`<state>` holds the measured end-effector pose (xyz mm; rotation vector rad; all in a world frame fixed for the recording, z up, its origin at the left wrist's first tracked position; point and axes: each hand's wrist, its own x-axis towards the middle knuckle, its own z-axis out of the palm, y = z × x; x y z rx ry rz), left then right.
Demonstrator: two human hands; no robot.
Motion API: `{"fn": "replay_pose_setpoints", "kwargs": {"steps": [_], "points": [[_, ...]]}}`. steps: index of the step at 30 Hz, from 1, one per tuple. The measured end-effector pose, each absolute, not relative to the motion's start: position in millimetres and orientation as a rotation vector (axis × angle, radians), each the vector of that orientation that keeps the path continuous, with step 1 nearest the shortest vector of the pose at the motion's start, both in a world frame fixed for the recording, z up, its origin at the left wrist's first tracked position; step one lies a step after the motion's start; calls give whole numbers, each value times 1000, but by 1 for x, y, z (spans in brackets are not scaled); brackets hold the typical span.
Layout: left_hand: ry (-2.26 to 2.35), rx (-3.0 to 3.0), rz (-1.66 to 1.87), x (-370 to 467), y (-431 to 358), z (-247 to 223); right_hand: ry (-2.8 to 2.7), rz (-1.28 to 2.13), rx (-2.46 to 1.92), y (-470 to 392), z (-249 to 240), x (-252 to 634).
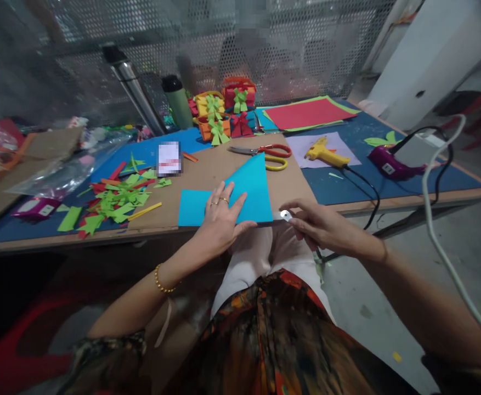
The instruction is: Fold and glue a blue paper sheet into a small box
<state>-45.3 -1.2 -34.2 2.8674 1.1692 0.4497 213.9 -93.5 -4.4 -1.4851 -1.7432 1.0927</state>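
Note:
My left hand (220,211) lies spread on a folded sheet of bright blue paper (254,189), pressing it onto brown cardboard (295,189) at the table's front edge. The paper has a slanted fold and comes to a point at the upper right. Just right of the paper, my right hand (316,225) pinches the rounded end of a small silvery strip (284,215) between thumb and fingers. The rest of that strip is hard to make out. Scissors (271,151) with red and yellow handles lie just beyond the paper.
Green and red paper scraps (120,197) lie left of the cardboard. A yellow glue gun (324,152) rests at the right, its cord hanging over the edge. Small paper baskets (240,99), a steel flask (135,90), a green bottle (177,104) and red sheets (310,113) stand or lie behind.

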Motion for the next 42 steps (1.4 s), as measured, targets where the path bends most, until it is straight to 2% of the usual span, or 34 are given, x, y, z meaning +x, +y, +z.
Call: {"fn": "replay_pose_setpoints", "kwargs": {"steps": [7, 14, 21, 27, 42], "points": [[1192, 2933, 409, -30, 13, -10, -1468, 983, -1479, -105, -33, 180], [663, 3031, 196, -33, 50, 1, -1472, 790, -1528, -99, -45, 173], [731, 2908, 216, -39, 54, -15, -1454, 888, -1416, -111, -51, 174], [714, 2843, 197, -40, 57, -13, -1496, 838, -1422, -113, -45, 177], [727, 2751, 119, -41, 55, -6, -1411, 1024, -1351, -99, -48, 166]]}}
